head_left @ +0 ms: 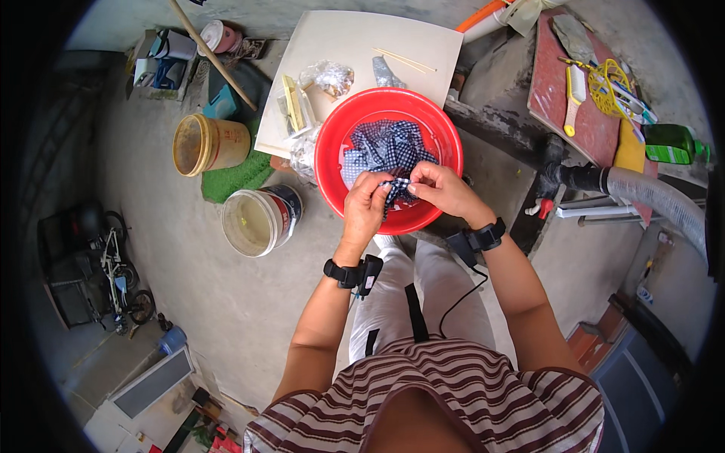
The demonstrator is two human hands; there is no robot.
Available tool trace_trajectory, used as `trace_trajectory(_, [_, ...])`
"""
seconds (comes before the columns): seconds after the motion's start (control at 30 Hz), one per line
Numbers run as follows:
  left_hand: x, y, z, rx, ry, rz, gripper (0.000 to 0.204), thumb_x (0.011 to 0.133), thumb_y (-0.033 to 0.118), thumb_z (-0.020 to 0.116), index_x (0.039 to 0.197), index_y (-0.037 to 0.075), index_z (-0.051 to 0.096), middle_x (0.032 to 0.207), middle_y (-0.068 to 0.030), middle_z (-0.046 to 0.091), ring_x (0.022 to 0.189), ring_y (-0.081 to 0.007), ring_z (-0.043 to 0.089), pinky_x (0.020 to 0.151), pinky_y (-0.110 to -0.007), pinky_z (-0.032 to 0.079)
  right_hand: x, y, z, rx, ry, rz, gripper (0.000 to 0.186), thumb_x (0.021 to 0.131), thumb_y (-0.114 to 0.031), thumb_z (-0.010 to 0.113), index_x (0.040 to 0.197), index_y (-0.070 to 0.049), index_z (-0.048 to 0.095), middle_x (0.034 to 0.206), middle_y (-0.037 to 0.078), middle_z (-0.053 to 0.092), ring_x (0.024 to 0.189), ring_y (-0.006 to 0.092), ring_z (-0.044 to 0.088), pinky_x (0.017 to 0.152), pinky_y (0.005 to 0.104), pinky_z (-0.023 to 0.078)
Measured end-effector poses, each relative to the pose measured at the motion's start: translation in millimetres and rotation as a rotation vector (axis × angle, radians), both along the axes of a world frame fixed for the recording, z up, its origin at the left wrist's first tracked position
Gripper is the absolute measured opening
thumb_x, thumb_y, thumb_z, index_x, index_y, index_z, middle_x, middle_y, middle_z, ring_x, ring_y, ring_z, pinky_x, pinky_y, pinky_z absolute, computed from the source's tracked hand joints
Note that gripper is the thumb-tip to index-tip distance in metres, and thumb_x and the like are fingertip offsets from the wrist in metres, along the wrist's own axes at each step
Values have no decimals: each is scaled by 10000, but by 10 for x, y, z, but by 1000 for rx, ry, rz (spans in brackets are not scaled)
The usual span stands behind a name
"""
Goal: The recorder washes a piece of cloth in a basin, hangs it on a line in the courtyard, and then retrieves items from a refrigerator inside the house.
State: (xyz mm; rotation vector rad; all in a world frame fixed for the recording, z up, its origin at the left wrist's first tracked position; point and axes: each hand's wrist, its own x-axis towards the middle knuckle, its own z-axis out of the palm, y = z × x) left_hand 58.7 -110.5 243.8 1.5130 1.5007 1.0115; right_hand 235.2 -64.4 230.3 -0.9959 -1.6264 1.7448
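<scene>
A red plastic basin [331, 162] stands in front of me, with a dark blue and white checked cloth [389, 143] bunched inside it; the cloth looks wet. Over the basin's near side, my left hand [367, 200] pinches a gathered part of this cloth between thumb and fingers. Just to its right, my right hand [447, 190] grips the same raised piece, with fingertips close to the left ones. The rest of the cloth lies in the basin beyond both hands. A black strap with a small device sits on each wrist.
Behind the basin a pale board [302, 45] bears clear plastic bags and thin sticks. Two buckets, yellow [234, 143] and white [253, 223], stand left. At right, a red slab [547, 83] holds a brush [575, 98], yellow cord and green bottle [670, 143]; a grey hose [657, 196] runs beside it.
</scene>
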Motion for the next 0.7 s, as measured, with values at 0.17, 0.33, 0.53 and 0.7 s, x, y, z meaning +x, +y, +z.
trace_trajectory(0.17, [-17,-10,-67,19,-60,45,102,778,13,553,874,32,580,785,-85,558,732,-209,552,661,-279,430,-19,-70,84,-301,42,-48,104,788,-65,590,745,-39,499,644,-32,454,606,25,411,536,199,353])
trace_trajectory(0.33, [-100,-60,-42,23,-49,38,107,774,9,555,875,30,581,788,-82,560,738,-207,551,672,-281,431,64,-14,249,18,-253,79,135,778,-81,609,731,-49,487,645,-42,442,585,19,392,513,190,333])
trace_trajectory(0.53, [-84,-33,51,16,-50,-19,109,785,5,543,885,28,579,811,-66,553,775,-185,531,709,-265,415,63,-71,157,-183,-40,44,148,754,-85,626,725,-41,487,630,-28,453,574,38,427,509,212,356])
trace_trajectory(0.7, [-61,-53,52,55,-100,-81,107,794,4,534,886,31,580,836,-58,544,791,-174,512,720,-263,403,36,-67,40,-248,-70,-121,116,750,-97,621,757,-27,528,634,-13,494,585,54,464,521,230,383])
